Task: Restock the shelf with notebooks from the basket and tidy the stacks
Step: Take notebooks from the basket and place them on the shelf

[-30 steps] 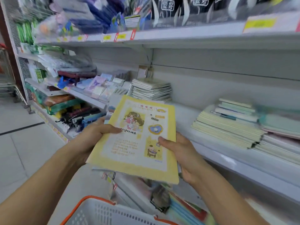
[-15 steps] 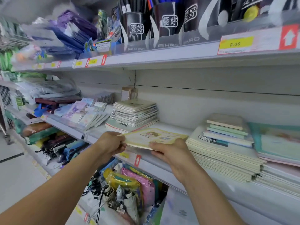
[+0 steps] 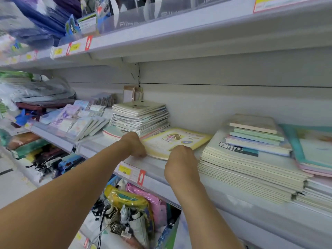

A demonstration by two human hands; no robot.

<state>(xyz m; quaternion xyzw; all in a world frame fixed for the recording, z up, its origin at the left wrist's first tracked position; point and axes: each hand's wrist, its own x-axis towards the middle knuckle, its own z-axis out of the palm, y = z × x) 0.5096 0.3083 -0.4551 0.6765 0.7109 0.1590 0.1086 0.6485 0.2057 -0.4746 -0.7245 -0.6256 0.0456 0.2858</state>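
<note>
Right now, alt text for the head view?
Both hands, left hand and right hand, set a yellow notebook flat on the shelf, between a left stack and a larger right stack.

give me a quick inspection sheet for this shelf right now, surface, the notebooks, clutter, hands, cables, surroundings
Surface: white metal shelf, bare strip along the front edge.
Job's things: yellow-bordered cartoon notebook lying flat between the pale square notebook stack and the wide cream notebook stack.
Clutter: small pastel notebooks piled unevenly on the cream stack; teal-covered books at far right.
Grippers: left hand and right hand at the yellow notebook's near edge; grip hidden, fingers out of sight.
Cables: black cord among bagged goods on the shelf below.
Surroundings: yellow price tag on the shelf lip; upper shelf with pen holders.
</note>
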